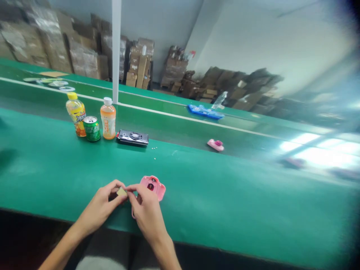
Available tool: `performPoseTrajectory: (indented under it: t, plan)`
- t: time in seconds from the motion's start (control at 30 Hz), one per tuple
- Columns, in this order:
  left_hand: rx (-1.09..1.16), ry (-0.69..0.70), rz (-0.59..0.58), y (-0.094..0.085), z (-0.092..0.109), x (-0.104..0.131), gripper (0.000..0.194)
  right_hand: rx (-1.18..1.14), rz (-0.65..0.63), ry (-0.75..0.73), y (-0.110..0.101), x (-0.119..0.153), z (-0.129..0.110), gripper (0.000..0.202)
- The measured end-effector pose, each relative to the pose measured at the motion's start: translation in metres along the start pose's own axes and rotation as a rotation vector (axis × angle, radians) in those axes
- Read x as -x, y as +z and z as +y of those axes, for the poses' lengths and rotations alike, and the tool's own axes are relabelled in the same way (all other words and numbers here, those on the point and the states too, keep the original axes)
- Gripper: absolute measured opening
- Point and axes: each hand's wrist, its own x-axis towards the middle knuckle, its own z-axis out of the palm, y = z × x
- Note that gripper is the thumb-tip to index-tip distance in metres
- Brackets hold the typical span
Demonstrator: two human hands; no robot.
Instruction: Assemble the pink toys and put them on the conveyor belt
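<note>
Between the thumb and fingers of my left hand [99, 204] is a small pale-yellow square piece [122, 192]. My right hand [146, 210] pinches at the right edge of that piece, thumb and forefinger together; whatever lies between those fingertips is too small to make out. Partly behind my right hand, a pink plastic shell [161, 190] rests on the green bench [225, 210]. Dark round parts show inside the shell, and its lower portion is covered by my hand.
Beyond my hands stand a yellow-capped bottle [76, 116], a green can [92, 129], an orange drink bottle [108, 120] and a dark phone-like device [132, 137]. Tiny white bits [154, 158] lie nearby. Farther off are a pink item [215, 144], a blue tray [205, 111] and a white post [116, 52].
</note>
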Motion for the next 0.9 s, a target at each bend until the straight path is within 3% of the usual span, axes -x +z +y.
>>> performPoseTrajectory:
  t: [0.1,0.2,0.27,0.37,0.53,0.7,0.9]
  plan:
    - [0.257,-0.063,0.116,0.012,0.005,-0.004,0.046,-0.161,0.041,-0.017,-0.003,-0.002,0.005,0.018]
    - [0.297,-0.066,0.247,0.02,0.003,-0.008,0.057,-0.164,0.053,-0.082,-0.006,-0.003,0.008,0.023]
    - [0.343,-0.109,0.218,0.022,0.001,-0.009,0.068,-0.086,0.064,-0.149,-0.007,-0.005,0.01,0.023]
    - [0.425,-0.151,0.073,0.02,-0.001,-0.011,0.079,0.101,0.071,-0.292,-0.009,-0.01,0.009,0.023]
    - [0.462,-0.115,0.034,0.016,0.001,-0.013,0.073,0.284,0.043,-0.46,-0.017,-0.015,0.002,0.02]
    - [0.443,-0.064,0.021,0.017,0.002,-0.011,0.057,0.321,-0.038,-0.431,-0.03,-0.025,-0.006,0.013]
    - [0.558,-0.05,-0.011,0.014,0.0,-0.008,0.047,0.431,-0.232,-0.394,-0.041,-0.038,-0.02,0.009]
